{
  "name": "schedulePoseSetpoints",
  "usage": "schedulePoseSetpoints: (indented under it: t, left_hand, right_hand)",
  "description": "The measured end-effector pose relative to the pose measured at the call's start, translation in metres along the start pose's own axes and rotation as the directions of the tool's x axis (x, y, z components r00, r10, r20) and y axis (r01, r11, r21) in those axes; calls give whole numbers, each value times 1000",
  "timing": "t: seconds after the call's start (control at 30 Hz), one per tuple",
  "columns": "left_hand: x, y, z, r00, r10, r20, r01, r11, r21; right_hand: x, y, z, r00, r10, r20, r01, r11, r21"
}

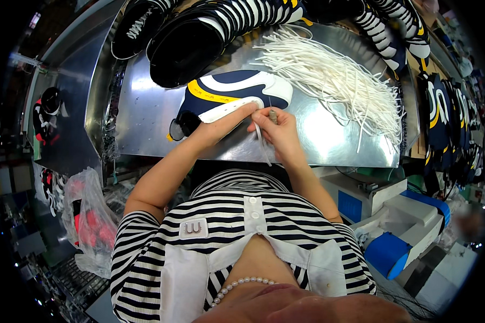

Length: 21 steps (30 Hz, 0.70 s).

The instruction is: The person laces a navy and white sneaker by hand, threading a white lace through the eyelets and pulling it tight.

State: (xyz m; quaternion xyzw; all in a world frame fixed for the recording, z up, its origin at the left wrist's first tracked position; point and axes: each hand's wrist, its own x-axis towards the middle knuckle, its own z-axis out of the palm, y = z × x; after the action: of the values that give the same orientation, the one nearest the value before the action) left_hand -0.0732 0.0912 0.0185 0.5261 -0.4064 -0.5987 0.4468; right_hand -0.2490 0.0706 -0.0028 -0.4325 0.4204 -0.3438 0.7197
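Note:
A navy, white and yellow shoe upper (229, 91) lies on its side on the shiny metal table (328, 140). My left hand (221, 125) grips its white lace edge from below. My right hand (277, 129) is right beside it, pinching a white shoelace (262, 142) that hangs down toward the table edge, with a small tool held upright between the fingers. A big loose pile of white shoelaces (337, 81) spreads over the table to the right of my hands.
Black-and-white striped shoe uppers (210, 32) are stacked along the table's far side, and more navy ones (442, 113) at the right. A white and blue machine (399, 220) stands lower right. A clear plastic bag (89, 220) hangs lower left.

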Motion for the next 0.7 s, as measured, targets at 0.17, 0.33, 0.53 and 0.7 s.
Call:
schedulePoseSetpoints:
  t: [0.17, 0.33, 0.53, 0.7]
  left_hand:
    - [-5, -8, -3, 999, 4, 53, 0, 997, -77]
    - [-4, -15, 3, 1000, 0, 15, 2, 995, -99]
    - [-1, -31, 4, 999, -43, 2, 43, 996, -83]
    - [-5, -29, 9, 998, -61, -4, 60, 996, -62]
  right_hand:
    - [0, 2, 1, 998, -42, -38, 42, 999, -7]
    - [-2, 6, 1, 996, -63, -69, 58, 995, -83]
    - [-20, -1, 1, 995, -91, -31, 82, 974, -213]
    - [-26, -6, -5, 955, -297, -25, 275, 911, -308]
